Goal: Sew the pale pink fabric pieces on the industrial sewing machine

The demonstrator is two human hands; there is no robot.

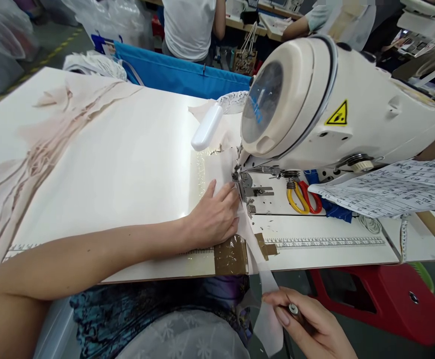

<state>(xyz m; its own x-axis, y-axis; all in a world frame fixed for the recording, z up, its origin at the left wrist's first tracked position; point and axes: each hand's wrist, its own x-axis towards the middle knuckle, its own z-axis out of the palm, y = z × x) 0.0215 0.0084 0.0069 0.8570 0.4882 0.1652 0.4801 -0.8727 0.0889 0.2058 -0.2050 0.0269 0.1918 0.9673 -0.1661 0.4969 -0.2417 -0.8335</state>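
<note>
My left hand (215, 214) lies flat on a pale strip of fabric (224, 167), fingers stretched toward the presser foot (239, 182) of the white sewing machine (333, 114). The strip runs under the foot and hangs off the table's front edge. Below the edge, my right hand (309, 321) pinches the hanging end of the strip (267, 289) and also holds a small metal-tipped tool (294, 309) between its fingers.
Pink fabric (34, 154) lies piled on the left of the white table (127, 164). Yellow and red scissors (301, 197) and a printed sheet (396, 187) rest by the machine. A tape ruler (322, 243) runs along the front edge. Two people stand behind a blue bin (180, 75).
</note>
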